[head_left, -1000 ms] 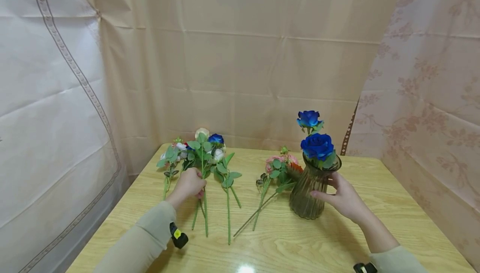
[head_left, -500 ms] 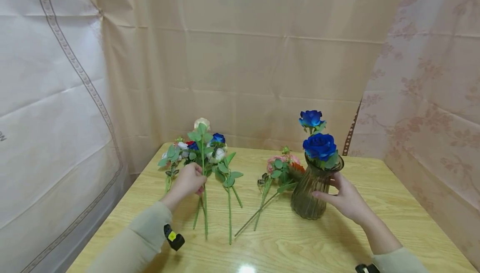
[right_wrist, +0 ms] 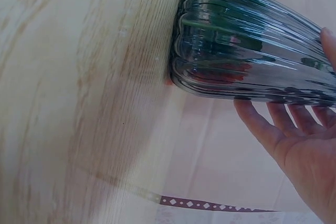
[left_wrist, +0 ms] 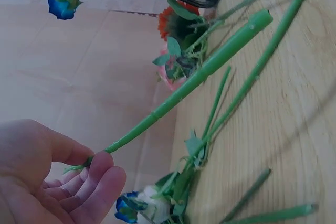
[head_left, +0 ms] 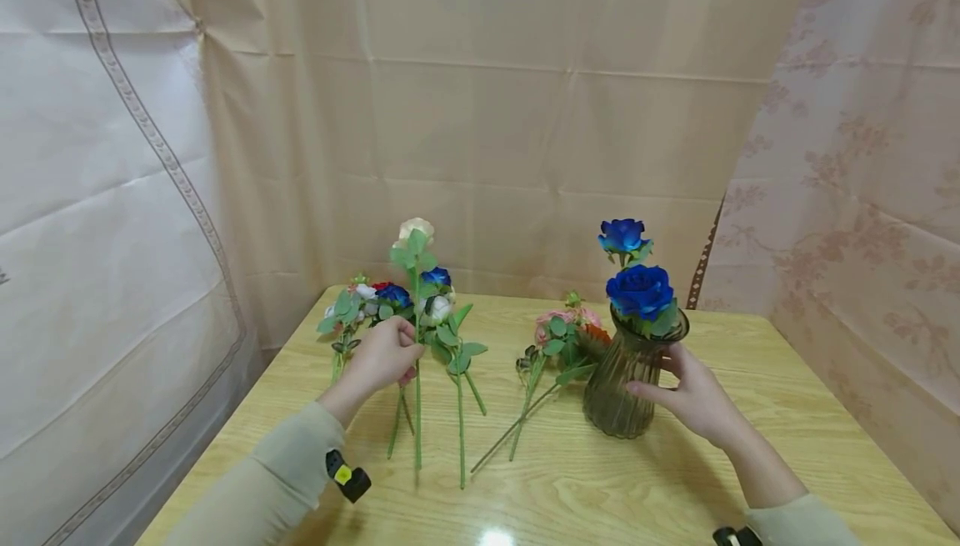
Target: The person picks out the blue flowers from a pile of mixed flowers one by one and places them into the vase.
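Note:
A cream rose (head_left: 416,231) stands nearly upright, its green stem (left_wrist: 181,95) pinched between the thumb and fingers of my left hand (head_left: 381,354). In the left wrist view the stem's cut end points away from the hand, above the table. My right hand (head_left: 693,396) grips the ribbed, smoky glass vase (head_left: 621,400) from its right side, thumb in front and fingers behind. Two blue roses (head_left: 640,292) rise out of the vase's mouth. In the right wrist view the fingers touch the glass wall (right_wrist: 247,51), and the vase's base meets the table.
Left of centre lies a bunch of white, red and blue flowers (head_left: 438,310), stems toward me. Pink and orange flowers (head_left: 558,329) lie just left of the vase. The wooden table (head_left: 555,504) is bordered by a beige curtain (head_left: 480,137) behind.
My left hand has lifted the cream rose upward and slightly right, so its bloom stands above the other flowers. The right hand stays at the vase.

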The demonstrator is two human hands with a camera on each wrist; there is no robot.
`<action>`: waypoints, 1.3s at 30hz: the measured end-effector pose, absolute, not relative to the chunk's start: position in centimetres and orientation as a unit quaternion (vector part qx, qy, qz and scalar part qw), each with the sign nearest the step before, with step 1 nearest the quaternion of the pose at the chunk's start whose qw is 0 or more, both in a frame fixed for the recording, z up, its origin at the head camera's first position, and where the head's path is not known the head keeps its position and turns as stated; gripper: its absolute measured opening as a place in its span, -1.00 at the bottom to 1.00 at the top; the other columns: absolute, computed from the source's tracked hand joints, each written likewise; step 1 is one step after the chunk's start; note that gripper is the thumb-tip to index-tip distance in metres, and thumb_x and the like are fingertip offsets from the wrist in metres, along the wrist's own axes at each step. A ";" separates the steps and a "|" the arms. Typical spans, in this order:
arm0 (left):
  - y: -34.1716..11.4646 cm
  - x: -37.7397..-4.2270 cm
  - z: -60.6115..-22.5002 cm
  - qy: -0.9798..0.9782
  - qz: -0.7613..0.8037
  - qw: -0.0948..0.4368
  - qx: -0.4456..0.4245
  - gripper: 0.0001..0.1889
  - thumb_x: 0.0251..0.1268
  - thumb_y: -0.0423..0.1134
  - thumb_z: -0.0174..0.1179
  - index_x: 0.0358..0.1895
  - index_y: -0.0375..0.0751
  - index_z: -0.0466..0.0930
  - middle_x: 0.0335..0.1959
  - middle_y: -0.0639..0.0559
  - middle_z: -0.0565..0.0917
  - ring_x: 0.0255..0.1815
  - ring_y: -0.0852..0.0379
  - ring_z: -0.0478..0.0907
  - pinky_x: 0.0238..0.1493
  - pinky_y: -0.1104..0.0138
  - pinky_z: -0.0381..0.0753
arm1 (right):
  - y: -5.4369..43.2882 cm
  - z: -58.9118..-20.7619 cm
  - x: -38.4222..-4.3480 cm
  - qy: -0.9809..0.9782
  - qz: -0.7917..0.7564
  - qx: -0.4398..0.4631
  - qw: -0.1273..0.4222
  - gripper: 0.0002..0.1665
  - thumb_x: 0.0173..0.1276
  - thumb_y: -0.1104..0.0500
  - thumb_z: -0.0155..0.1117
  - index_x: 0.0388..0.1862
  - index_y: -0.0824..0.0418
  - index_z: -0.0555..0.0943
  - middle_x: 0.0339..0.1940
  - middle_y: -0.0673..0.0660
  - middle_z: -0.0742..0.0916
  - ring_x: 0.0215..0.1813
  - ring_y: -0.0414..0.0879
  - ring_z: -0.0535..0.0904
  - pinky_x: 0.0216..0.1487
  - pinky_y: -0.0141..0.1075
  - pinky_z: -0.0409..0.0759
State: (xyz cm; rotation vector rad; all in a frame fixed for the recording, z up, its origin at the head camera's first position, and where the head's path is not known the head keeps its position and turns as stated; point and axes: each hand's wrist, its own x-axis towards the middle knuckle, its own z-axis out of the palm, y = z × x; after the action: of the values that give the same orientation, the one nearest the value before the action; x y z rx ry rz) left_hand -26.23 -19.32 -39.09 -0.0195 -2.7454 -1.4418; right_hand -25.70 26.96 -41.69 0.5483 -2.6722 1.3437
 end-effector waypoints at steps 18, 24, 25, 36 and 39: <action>-15.4 -26.1 -39.4 -0.872 -0.485 0.001 -0.069 -0.83 0.40 -0.41 0.22 -0.04 -0.35 0.50 -0.36 -0.10 0.65 -0.61 -0.01 0.66 -0.58 0.16 0.70 | 27.0 -41.7 -25.8 -0.872 0.449 0.187 0.051 0.17 0.31 -0.07 0.52 0.65 0.20 0.02 0.52 0.40 0.32 0.41 0.49 0.30 0.08 0.26 0.59; -14.5 -26.3 -40.2 -0.882 -0.464 -0.015 -0.080 -0.80 0.42 -0.38 0.19 0.00 -0.39 0.49 -0.42 -0.17 0.68 -0.64 0.01 0.64 -0.49 0.02 0.72 | 26.9 -41.8 -25.7 -0.873 0.446 0.188 0.052 0.17 0.30 -0.08 0.52 0.66 0.18 0.03 0.51 0.39 0.33 0.40 0.48 0.32 0.08 0.24 0.59; -14.3 -26.4 -40.3 -0.883 -0.461 -0.018 -0.082 -0.79 0.43 -0.37 0.19 0.01 -0.40 0.49 -0.44 -0.18 0.68 -0.65 0.01 0.64 -0.48 0.01 0.72 | 26.9 -41.8 -25.7 -0.874 0.445 0.189 0.053 0.17 0.30 -0.08 0.52 0.66 0.18 0.03 0.51 0.39 0.33 0.40 0.48 0.33 0.09 0.25 0.58; -13.5 -27.6 -42.0 -0.900 -0.424 -0.055 -0.081 -0.73 0.39 -0.42 0.12 0.09 -0.45 0.46 -0.66 -0.09 0.61 -0.72 0.04 0.61 -0.55 0.14 0.70 | 26.9 -41.9 -25.7 -0.876 0.438 0.192 0.062 0.18 0.30 -0.08 0.52 0.67 0.15 0.02 0.52 0.37 0.33 0.40 0.47 0.34 0.16 0.35 0.48; -13.2 -27.7 -42.4 -0.907 -0.410 -0.058 -0.076 -0.76 0.37 -0.42 0.13 0.05 -0.42 0.48 -0.67 -0.08 0.60 -0.71 0.04 0.62 -0.55 0.15 0.69 | 26.9 -41.9 -25.7 -0.875 0.439 0.192 0.061 0.17 0.30 -0.08 0.52 0.67 0.15 0.02 0.52 0.38 0.34 0.40 0.46 0.34 0.16 0.35 0.48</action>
State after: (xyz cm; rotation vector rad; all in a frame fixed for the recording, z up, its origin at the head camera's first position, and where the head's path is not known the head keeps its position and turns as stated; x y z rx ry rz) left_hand -27.69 -13.22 -42.37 -0.2483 -2.9592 -1.3374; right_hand -25.72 26.93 -41.85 0.5803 -2.6474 1.3289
